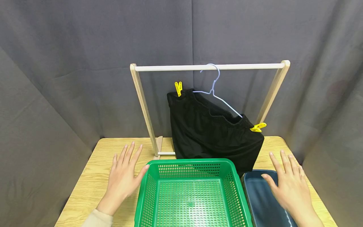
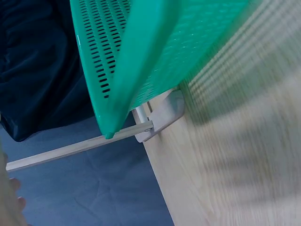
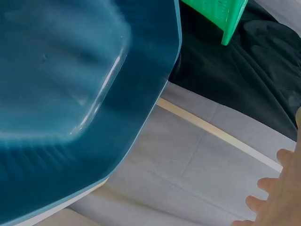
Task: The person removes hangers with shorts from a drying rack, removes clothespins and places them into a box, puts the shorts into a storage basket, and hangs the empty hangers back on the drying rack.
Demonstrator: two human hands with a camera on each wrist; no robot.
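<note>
Black shorts hang tilted from a pale blue hanger, hooked over the bar of a wooden rack. One yellow clothespin stands at the upper left of the waistband, and another yellow clothespin at its lower right end. My left hand, fingers spread and holding nothing, is beside the left rim of a green basket, its thumb tip overlapping the rim in the head view. Over a dark blue tub my right hand is also spread, with nothing in it.
The wood-grain table carries the rack, basket and tub. Grey curtains surround it behind and at both sides. The basket's front wall stands close before the lower edge of the shorts, with the tub along its right side.
</note>
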